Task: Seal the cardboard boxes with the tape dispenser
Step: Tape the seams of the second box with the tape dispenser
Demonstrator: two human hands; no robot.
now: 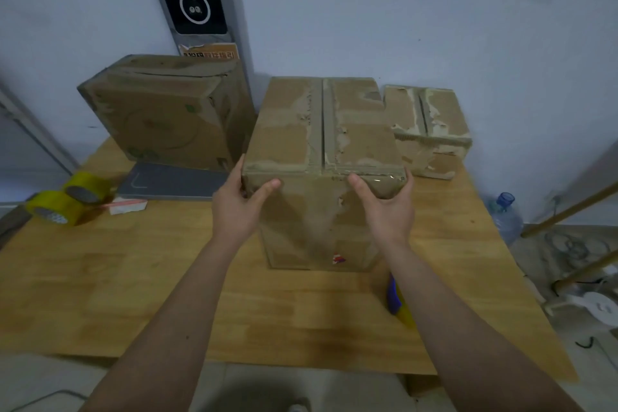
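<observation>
Cardboard middle box (322, 157) stands upright on the wooden table (133, 278), centre of view, and you've got both hands on its near top edge. Your left hand (239, 204) wraps the near-left top corner: thumb lies on the front face, fingers go round the left side, mostly hidden. Your right hand (388, 207) does the same at the near-right corner, thumb on the front, fingers curled round the right side. Top flaps are closed w/ a centre seam running front to back; old torn tape strips along it and across the front edge. Can't tell if the seam is stuck down. Tape dispenser (398, 301) (blue and yellow, blurred) lies on the table near the right forearm, partly hidden by it, apart from the box. Bigger box (160, 110) sits at back left, tilted on a grey board (174, 182) that lies beside it. Small box (431, 130) is back right, just beside the middle one, its top torn up w/ old tape. Two yellow tape rolls (72, 201) lie at the table's left edge, touching each other, w/ a small red-and-white packet (128, 206) just to their right. Water jug (506, 214) w/ a blue cap is on the floor past the table's right side.
</observation>
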